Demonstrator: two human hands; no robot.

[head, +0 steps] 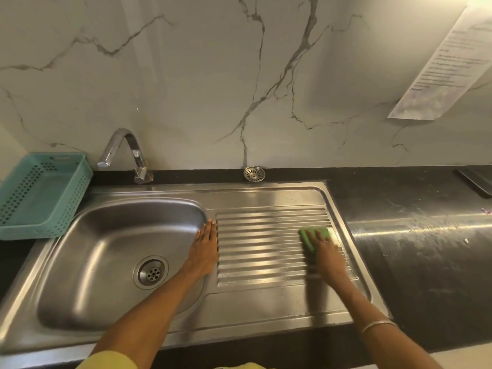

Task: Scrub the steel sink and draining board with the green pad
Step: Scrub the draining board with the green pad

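The steel sink bowl lies on the left, with a round drain in its floor. To its right is the ribbed draining board. My right hand lies flat, fingers straight, on the green pad, pressing it onto the ribs near the board's right edge. My left hand rests flat on the strip between the bowl and the board, fingers straight.
A chrome tap stands behind the bowl. A teal perforated basket sits at the far left. A loose steel strainer leans at the wall. Dark counter extends right, with a dark flat object on it. A paper sheet hangs on the marble wall.
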